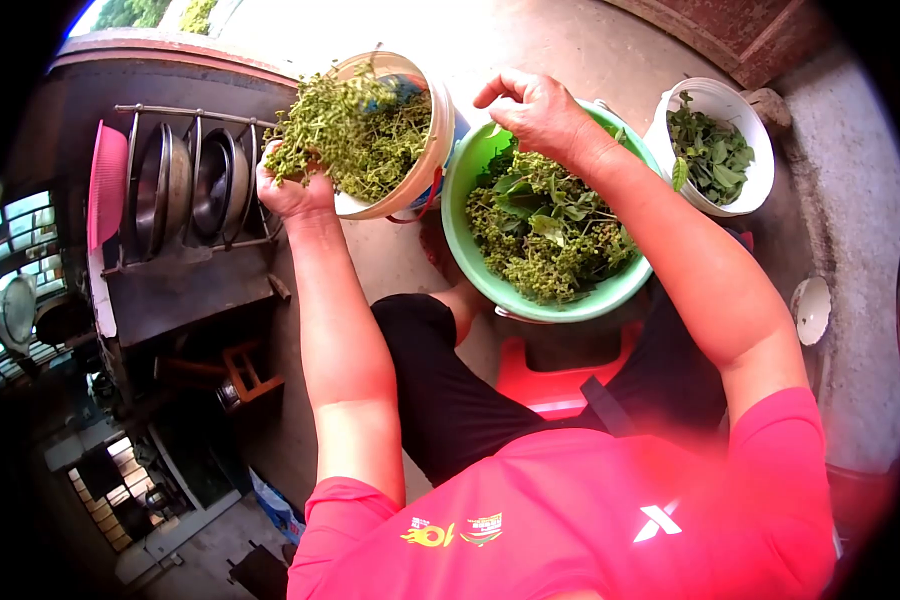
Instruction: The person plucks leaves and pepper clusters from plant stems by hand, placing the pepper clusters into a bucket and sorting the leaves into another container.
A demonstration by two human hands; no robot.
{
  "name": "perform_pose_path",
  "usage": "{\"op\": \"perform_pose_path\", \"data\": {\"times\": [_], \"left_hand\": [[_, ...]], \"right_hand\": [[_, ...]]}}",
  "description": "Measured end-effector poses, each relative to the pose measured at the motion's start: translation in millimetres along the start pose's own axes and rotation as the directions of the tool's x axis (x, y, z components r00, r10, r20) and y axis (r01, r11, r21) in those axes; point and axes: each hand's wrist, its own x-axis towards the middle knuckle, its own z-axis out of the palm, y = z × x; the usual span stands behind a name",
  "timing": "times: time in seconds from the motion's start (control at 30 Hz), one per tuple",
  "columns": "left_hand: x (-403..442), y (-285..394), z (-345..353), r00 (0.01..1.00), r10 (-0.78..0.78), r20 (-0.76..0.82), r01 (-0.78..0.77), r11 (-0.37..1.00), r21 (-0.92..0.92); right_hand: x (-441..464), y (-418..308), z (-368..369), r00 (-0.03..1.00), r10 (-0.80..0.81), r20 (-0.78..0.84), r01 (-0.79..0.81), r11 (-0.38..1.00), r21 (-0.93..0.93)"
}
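Observation:
My left hand (295,190) is closed round a bunch of green sprigs (315,125) at the left rim of a cream bucket (425,165), which holds more of the same sprigs. Over the far rim of a green bucket (457,215) is my right hand (535,112), its fingers bent together; what they pinch, if anything, is too small to make out. Sprigs and broad leaves (545,225) fill much of the green bucket. To the right, a white bucket (760,160) contains loose green leaves (710,155).
A metal rack (195,115) on the left holds metal pans (170,185) and a pink basin (107,185). Below the green bucket is a red stool (520,375) between my legs. A small white bowl (811,308) lies at the right, near the wall.

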Motion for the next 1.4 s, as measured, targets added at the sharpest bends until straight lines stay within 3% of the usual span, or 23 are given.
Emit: {"op": "perform_pose_path", "data": {"times": [0.07,0.1,0.13,0.2,0.23,0.27,0.47,0.57,0.6,0.7,0.73,0.8,0.87,1.0,1.07,1.13,1.23,1.27,1.33,1.37,1.4], "left_hand": [[7,-2,-1,0.991,-0.012,-0.133,0.015,1.000,0.021],[10,-4,-7,0.995,-0.100,-0.010,0.101,0.989,0.111],[17,-7,-18,0.981,-0.188,-0.046,0.193,0.936,0.293],[13,-19,-30,0.943,-0.295,-0.154,0.319,0.671,0.670],[4,-22,-28,0.928,-0.293,-0.228,0.346,0.458,0.818],[0,-24,-32,0.924,-0.305,-0.232,0.334,0.346,0.877],[-3,-12,-28,0.986,-0.046,-0.157,0.160,0.492,0.856],[-8,-8,-28,0.986,-0.022,-0.168,0.150,0.577,0.803],[-13,-7,-22,0.985,-0.025,-0.170,0.153,0.577,0.802],[-34,-12,-4,0.983,-0.176,0.047,0.077,0.636,0.768],[-49,-15,11,0.968,-0.224,0.115,0.046,0.605,0.795],[-78,-25,34,0.908,-0.360,0.215,0.021,0.551,0.834],[-107,-47,45,0.822,-0.485,0.298,-0.013,0.508,0.861],[-164,-104,34,0.680,-0.586,0.440,-0.446,0.145,0.883],[-183,-121,37,0.710,-0.565,0.419,-0.551,-0.077,0.831],[-186,-135,34,0.733,-0.505,0.456,-0.609,-0.188,0.771],[-184,-147,31,0.720,-0.557,0.414,-0.600,-0.200,0.775],[-181,-148,29,0.718,-0.556,0.419,-0.604,-0.197,0.772],[-183,-136,37,0.716,-0.589,0.374,-0.492,-0.046,0.869],[-185,-126,39,0.693,-0.626,0.358,-0.451,0.011,0.892],[-187,-118,39,0.692,-0.627,0.357,-0.453,0.008,0.892]], "right_hand": [[-5,-4,-5,1.000,0.026,-0.001,-0.026,0.999,0.026],[-7,-2,-7,1.000,0.012,-0.010,-0.012,1.000,0.014],[-8,0,-9,1.000,-0.003,-0.018,0.003,1.000,0.004],[-9,3,-13,1.000,0.010,0.003,-0.010,1.000,0.022],[-10,2,-15,0.999,0.033,0.005,-0.033,0.999,0.036],[-12,2,-16,0.998,0.057,0.009,-0.057,0.997,0.051],[-12,3,-27,0.999,0.050,-0.001,-0.050,0.997,0.063],[-17,2,-34,0.980,0.152,0.131,-0.191,0.906,0.377],[-16,6,-37,0.968,0.159,0.194,-0.237,0.834,0.498],[-10,20,-46,0.945,0.052,0.323,-0.302,0.519,0.800],[-13,18,-46,0.971,0.049,0.234,-0.233,0.423,0.876],[-8,32,-57,0.942,-0.061,0.329,-0.312,0.195,0.930],[-14,24,-60,0.971,0.072,0.228,-0.239,0.255,0.937],[-17,28,-63,0.968,0.106,0.229,-0.251,0.295,0.922],[-14,37,-64,0.959,0.104,0.265,-0.285,0.311,0.907],[-19,31,-61,0.962,0.153,0.227,-0.268,0.363,0.892],[-21,32,-58,0.956,0.153,0.250,-0.292,0.401,0.869],[-27,34,-62,0.969,0.180,0.170,-0.241,0.530,0.813],[-32,29,-61,0.945,0.211,0.249,-0.326,0.570,0.754],[-38,28,-58,0.940,0.274,0.205,-0.341,0.684,0.645],[-42,25,-58,0.940,0.274,0.205,-0.340,0.682,0.648]]}}
